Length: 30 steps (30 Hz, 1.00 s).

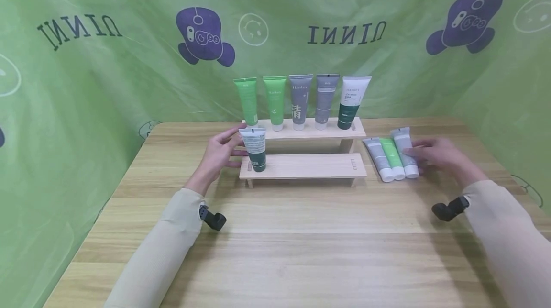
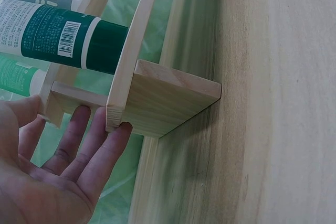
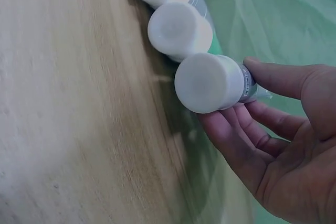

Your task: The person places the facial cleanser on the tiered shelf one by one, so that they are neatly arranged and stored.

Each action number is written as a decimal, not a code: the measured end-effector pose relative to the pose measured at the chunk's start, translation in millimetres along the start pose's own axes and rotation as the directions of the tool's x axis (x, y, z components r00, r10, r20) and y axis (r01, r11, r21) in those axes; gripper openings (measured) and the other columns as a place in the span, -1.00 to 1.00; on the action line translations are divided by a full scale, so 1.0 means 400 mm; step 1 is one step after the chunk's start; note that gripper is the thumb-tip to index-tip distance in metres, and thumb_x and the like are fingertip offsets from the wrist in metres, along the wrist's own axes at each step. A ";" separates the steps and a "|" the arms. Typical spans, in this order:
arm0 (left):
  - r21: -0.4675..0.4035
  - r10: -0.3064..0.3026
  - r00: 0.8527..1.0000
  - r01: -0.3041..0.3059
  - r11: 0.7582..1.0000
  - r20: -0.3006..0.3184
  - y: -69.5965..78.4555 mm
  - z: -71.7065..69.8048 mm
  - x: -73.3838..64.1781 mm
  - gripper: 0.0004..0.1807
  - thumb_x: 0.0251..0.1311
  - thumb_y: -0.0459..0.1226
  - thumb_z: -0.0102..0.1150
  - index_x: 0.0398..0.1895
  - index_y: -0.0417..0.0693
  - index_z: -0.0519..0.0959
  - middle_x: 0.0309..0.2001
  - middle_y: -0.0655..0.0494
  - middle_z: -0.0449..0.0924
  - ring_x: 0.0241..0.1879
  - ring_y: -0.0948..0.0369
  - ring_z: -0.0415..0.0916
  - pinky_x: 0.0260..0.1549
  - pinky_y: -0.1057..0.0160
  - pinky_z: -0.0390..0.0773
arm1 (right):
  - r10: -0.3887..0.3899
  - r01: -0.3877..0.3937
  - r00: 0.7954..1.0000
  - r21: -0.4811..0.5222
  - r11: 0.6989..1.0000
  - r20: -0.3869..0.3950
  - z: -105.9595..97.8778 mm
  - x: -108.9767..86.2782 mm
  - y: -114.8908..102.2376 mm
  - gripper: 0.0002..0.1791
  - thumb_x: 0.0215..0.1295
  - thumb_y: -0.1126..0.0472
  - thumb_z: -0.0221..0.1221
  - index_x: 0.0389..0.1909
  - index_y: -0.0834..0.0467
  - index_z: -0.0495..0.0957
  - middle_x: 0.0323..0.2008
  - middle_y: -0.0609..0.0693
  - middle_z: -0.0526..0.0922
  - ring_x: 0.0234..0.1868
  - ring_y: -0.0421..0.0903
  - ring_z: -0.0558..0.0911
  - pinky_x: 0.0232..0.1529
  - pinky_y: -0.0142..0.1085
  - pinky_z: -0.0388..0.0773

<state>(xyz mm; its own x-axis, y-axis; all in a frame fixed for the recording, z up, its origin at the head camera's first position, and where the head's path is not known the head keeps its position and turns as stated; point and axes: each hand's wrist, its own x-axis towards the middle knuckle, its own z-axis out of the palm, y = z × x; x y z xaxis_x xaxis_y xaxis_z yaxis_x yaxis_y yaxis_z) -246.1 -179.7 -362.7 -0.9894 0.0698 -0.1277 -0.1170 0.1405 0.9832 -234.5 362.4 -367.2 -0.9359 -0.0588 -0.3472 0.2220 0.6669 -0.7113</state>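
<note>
My left hand (image 1: 218,154) is at the left end of a two-tier wooden stand (image 1: 310,166), its fingertips touching the shelf ends in the left wrist view. Beside it, a white and dark green tube (image 1: 254,148) stands cap down on the lower tier's left end. Over on the right, my right hand (image 1: 439,156) holds a grey tube (image 1: 403,148) with a white cap, thumb on top and fingers beneath. Left of that tube, a green tube (image 1: 391,156) and another grey tube (image 1: 379,157) lie side by side on the table.
On the upper tier (image 1: 287,133), a row of tubes stands cap down: two green tubes (image 1: 274,100), two grey tubes (image 1: 300,100) and a white and green tube (image 1: 352,100). Behind the wooden table (image 1: 275,250) hangs a green printed cloth (image 1: 146,59).
</note>
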 end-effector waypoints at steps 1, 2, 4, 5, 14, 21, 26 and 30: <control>-0.001 0.000 1.000 0.000 1.000 -0.001 0.000 0.000 0.000 -0.50 0.45 -0.03 0.13 0.42 0.26 0.44 0.13 -0.23 0.58 0.01 -0.21 0.62 -0.30 -0.01 0.75 | -0.009 0.009 1.000 0.013 1.000 -0.002 0.002 -0.002 -0.002 -0.10 0.44 -0.10 0.19 0.41 0.54 0.09 0.18 0.46 0.40 -0.12 -0.05 0.60 -0.12 -0.19 0.69; 0.000 0.000 1.000 0.000 1.000 -0.001 0.000 -0.001 0.000 -0.50 0.45 -0.03 0.13 0.42 0.26 0.44 0.13 -0.23 0.58 0.00 -0.20 0.62 -0.30 -0.01 0.75 | -0.017 0.018 1.000 0.026 1.000 -0.003 0.004 -0.004 -0.004 -0.09 0.44 -0.10 0.20 0.41 0.53 0.10 0.17 0.44 0.41 -0.12 -0.06 0.60 -0.12 -0.19 0.70; 0.000 -0.002 1.000 0.002 1.000 -0.001 -0.001 -0.002 0.000 -0.50 0.45 -0.03 0.13 0.42 0.25 0.44 0.12 -0.23 0.58 -0.01 -0.19 0.63 -0.30 -0.01 0.75 | -0.030 0.031 0.999 0.064 0.997 -0.013 0.008 -0.009 -0.009 -0.11 0.43 -0.07 0.22 0.41 0.52 0.10 0.12 0.38 0.47 -0.14 -0.06 0.62 -0.13 -0.19 0.71; -0.001 -0.003 1.000 0.003 1.000 0.000 -0.001 -0.002 0.000 -0.50 0.45 -0.03 0.13 0.42 0.25 0.44 0.12 -0.23 0.58 -0.01 -0.18 0.63 -0.29 -0.01 0.75 | -0.040 0.041 0.999 0.077 0.996 -0.014 0.011 -0.013 -0.012 -0.12 0.43 -0.06 0.22 0.42 0.51 0.10 0.10 0.35 0.49 -0.15 -0.07 0.62 -0.12 -0.18 0.72; 0.005 -0.003 1.000 0.003 1.000 -0.001 0.002 -0.001 -0.001 -0.50 0.44 -0.02 0.14 0.42 0.27 0.44 0.12 -0.23 0.58 0.01 -0.21 0.62 -0.29 -0.01 0.75 | -0.079 0.082 0.996 0.115 0.990 -0.035 0.044 -0.058 -0.051 -0.06 0.38 -0.11 0.25 0.45 0.44 0.09 0.23 0.44 0.41 -0.10 -0.07 0.66 -0.05 -0.14 0.71; 0.001 -0.003 1.000 0.003 1.000 0.003 0.003 -0.001 -0.002 -0.51 0.46 -0.04 0.12 0.42 0.26 0.44 0.12 -0.23 0.58 -0.01 -0.19 0.63 -0.28 -0.02 0.75 | -0.175 0.188 0.981 0.190 0.964 -0.082 0.087 -0.088 -0.097 -0.20 0.42 0.09 0.25 0.42 0.47 0.11 0.22 0.44 0.39 -0.17 -0.19 0.67 -0.12 -0.15 0.73; -0.001 -0.006 1.000 0.006 1.000 0.002 0.002 -0.001 -0.001 -0.50 0.45 -0.03 0.13 0.42 0.27 0.44 0.13 -0.22 0.58 -0.01 -0.18 0.63 -0.28 -0.02 0.75 | -0.239 0.256 0.965 0.193 0.947 -0.106 0.117 -0.108 -0.134 -0.30 0.42 0.18 0.25 0.38 0.44 0.17 0.20 0.39 0.41 -0.18 -0.28 0.65 -0.13 -0.12 0.74; 0.001 -0.004 1.000 0.004 1.000 0.001 0.002 -0.001 -0.001 -0.51 0.46 -0.04 0.12 0.42 0.27 0.44 0.12 -0.23 0.59 -0.01 -0.18 0.63 -0.29 -0.02 0.75 | -0.262 0.283 0.957 0.196 0.939 -0.125 0.139 -0.122 -0.168 -0.34 0.40 0.20 0.27 0.35 0.41 0.23 0.16 0.36 0.46 -0.17 -0.30 0.66 -0.15 -0.11 0.74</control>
<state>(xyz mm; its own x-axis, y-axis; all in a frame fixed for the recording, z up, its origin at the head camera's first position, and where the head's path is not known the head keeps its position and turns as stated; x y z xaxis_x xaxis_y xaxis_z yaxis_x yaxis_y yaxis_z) -245.7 -179.9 -361.8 -0.9888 0.0702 -0.1319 -0.1210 0.1414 0.9825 -188.4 279.0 -336.4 -0.9880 -0.1376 -0.0694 -0.0023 0.4638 -0.8860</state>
